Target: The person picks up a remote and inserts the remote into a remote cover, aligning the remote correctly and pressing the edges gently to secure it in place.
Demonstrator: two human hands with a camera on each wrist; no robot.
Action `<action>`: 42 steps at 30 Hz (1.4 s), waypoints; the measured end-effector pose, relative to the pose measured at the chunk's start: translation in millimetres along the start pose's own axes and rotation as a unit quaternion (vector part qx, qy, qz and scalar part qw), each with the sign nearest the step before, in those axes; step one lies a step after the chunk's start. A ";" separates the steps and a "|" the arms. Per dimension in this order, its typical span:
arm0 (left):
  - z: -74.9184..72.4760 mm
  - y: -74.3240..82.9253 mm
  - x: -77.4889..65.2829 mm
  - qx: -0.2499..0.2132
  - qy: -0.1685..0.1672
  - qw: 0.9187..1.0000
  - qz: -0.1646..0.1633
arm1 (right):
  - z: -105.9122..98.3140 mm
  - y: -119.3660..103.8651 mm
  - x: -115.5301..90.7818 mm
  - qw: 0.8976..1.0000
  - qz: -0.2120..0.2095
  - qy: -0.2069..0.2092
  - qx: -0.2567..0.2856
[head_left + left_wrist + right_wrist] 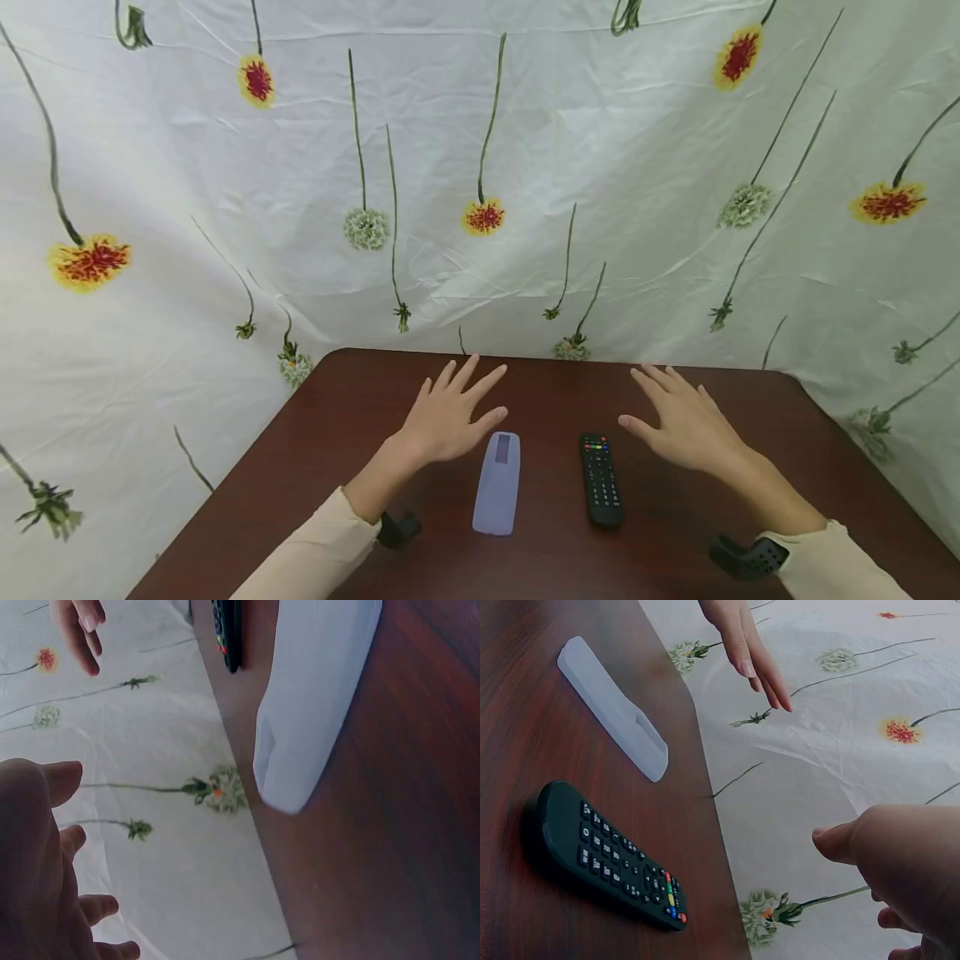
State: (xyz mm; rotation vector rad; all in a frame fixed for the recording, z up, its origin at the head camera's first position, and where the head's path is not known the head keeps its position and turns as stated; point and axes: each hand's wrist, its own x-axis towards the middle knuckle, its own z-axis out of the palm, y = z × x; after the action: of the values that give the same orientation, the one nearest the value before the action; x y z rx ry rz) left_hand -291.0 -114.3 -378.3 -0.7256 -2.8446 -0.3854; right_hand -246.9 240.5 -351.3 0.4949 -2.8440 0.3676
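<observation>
A pale lavender, elongated remote cover [497,487] lies on the table left of a black remote control [601,482], with a gap between the two. My left hand [444,421] hovers just beyond and left of the cover, fingers spread, holding nothing. On the other side my right hand [686,425] is held above the table, right of the remote, its fingers extended and free of any object. The right wrist view shows the remote's [611,855] numbered keys and coloured buttons facing up. In the left wrist view the cover [311,697] shows a slot-like hollow near its end.
Both things rest on a dark reddish-brown table [540,400]. A white cloth [637,167] printed with flowers hangs behind the table and along its sides. Each wrist bears a black strap device, such as the one on the right wrist [750,557].
</observation>
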 end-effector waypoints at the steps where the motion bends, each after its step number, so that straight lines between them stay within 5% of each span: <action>1: 3.8 2.1 0.7 -0.006 -0.001 1.000 0.007 | 1.7 0.4 -0.9 1.000 -0.005 0.002 0.006; 13: 38.3 28.2 9.8 -0.138 -0.008 0.990 0.024 | 26.8 2.6 -4.3 0.990 -0.033 -0.004 0.135; 23: 58.6 59.2 20.3 -0.208 -0.036 0.978 0.001 | 47.8 -2.4 -2.8 0.975 0.016 -0.028 0.221; 28: 67.9 67.0 24.5 -0.226 -0.055 0.972 -0.010 | 57.2 -4.9 -3.3 0.975 0.027 -0.033 0.218; 35: 77.5 78.0 32.2 -0.288 -0.064 0.955 -0.027 | 63.1 -5.5 -4.0 0.968 0.092 -0.066 0.223; 39: 82.5 83.8 36.2 -0.311 -0.070 0.946 -0.055 | 67.2 -1.1 -4.5 0.945 0.135 -0.094 0.284; 42: 86.9 89.3 39.9 -0.332 -0.072 0.937 -0.085 | 69.9 4.4 -4.7 0.916 0.168 -0.113 0.346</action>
State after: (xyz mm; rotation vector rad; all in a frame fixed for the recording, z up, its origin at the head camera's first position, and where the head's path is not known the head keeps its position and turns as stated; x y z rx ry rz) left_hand -291.2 4.4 -433.2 -0.6157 -2.9095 -1.4193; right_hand -256.8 226.2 -419.2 0.1527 -2.9471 1.4978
